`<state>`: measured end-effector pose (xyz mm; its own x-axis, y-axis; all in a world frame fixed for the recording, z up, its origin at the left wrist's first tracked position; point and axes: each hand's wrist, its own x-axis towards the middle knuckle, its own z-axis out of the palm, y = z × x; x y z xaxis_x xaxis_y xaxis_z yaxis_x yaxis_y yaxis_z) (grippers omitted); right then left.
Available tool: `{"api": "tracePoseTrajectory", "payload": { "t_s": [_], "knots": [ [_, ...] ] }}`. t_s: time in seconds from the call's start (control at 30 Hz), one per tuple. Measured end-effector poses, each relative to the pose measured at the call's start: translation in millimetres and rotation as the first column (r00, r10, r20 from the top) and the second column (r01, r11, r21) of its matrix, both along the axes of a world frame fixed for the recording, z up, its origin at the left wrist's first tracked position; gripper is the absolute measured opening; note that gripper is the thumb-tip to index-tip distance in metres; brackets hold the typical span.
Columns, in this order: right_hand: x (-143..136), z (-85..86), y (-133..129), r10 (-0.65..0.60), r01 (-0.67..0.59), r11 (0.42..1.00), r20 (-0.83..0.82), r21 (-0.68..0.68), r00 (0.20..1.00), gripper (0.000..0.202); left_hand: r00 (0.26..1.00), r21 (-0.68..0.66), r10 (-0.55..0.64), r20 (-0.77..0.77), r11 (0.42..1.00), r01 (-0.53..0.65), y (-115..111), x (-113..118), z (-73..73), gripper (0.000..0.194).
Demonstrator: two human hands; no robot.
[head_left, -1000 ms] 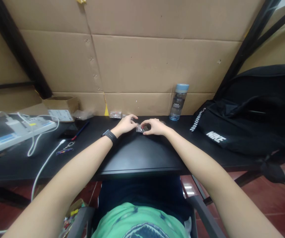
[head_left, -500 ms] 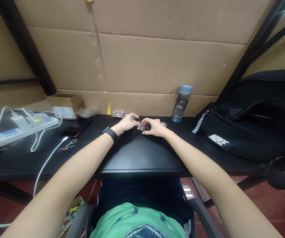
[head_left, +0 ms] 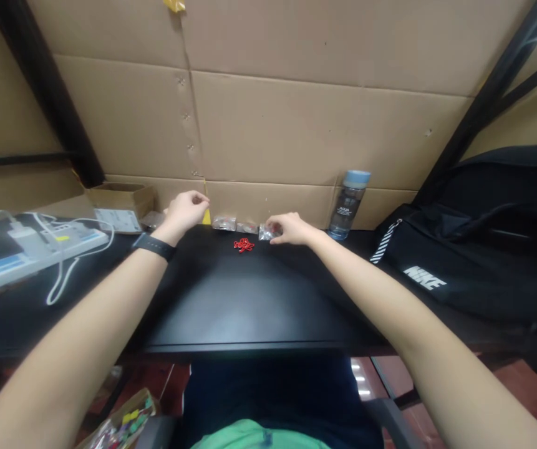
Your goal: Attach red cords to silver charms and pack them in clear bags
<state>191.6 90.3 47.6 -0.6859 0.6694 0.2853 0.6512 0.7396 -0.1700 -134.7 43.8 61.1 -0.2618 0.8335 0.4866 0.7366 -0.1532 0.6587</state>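
Observation:
Near the back edge of the black desk, my right hand (head_left: 289,229) pinches a small clear plastic packet (head_left: 266,232). My left hand (head_left: 189,209) is raised at the left, its thumb and fingertips pressed together; anything between them is too small to make out. A red knotted piece (head_left: 244,245) lies on the desk between my hands. Behind it, two more clear packets (head_left: 224,223) (head_left: 247,228) rest against the cardboard wall.
A water bottle (head_left: 348,204) and a black bag (head_left: 474,243) stand at the right. At the left are a white power strip (head_left: 34,252) with cables and a cardboard box (head_left: 125,206). A box of colourful pieces (head_left: 132,421) sits below the desk.
My left hand has moved left and up, away from my right hand. The red piece and a middle packet are now visible on the desk. The view has shifted slightly.

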Motion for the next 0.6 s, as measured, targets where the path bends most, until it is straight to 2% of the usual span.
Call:
{"api": "tracePoseTrajectory", "payload": {
  "t_s": [0.1, 0.2, 0.3, 0.37, 0.47, 0.6],
  "knots": [
    [-30, 8.7, 28, -0.088, 0.081, 0.993, 0.070, 0.091, 0.994, 0.047, 0.988, -0.036, 0.110, -0.106, 0.993, -0.114, -8, 9, -20.7, 0.018],
    [-61, 8.4, 54, -0.146, 0.139, 0.987, 0.100, 0.075, 0.984, 0.048, 0.965, -0.079, 0.103, -0.240, 0.989, -0.125, -13, 18, -38.7, 0.016],
    [-85, 0.6, 74, -0.183, 0.184, 0.983, 0.128, 0.004, 0.975, 0.049, 0.948, -0.137, 0.065, -0.311, 0.984, -0.112, -11, 20, -50.1, 0.019],
    [-95, -7.9, 84, -0.174, 0.179, 0.983, 0.118, -0.038, 0.978, 0.049, 0.947, -0.174, 0.031, -0.319, 0.980, -0.091, -9, 18, -54.6, 0.020],
    [-99, -21.4, 92, -0.085, 0.089, 0.995, 0.073, -0.045, 0.994, 0.048, 0.965, -0.182, -0.004, -0.263, 0.982, -0.045, -7, 17, -56.9, 0.022],
    [-91, -26.8, 88, 0.004, -0.008, 0.995, 0.033, 0.099, 0.999, 0.040, 0.981, -0.141, -0.065, -0.181, 0.989, 0.039, -12, 22, -52.7, 0.024]
  ]
}}
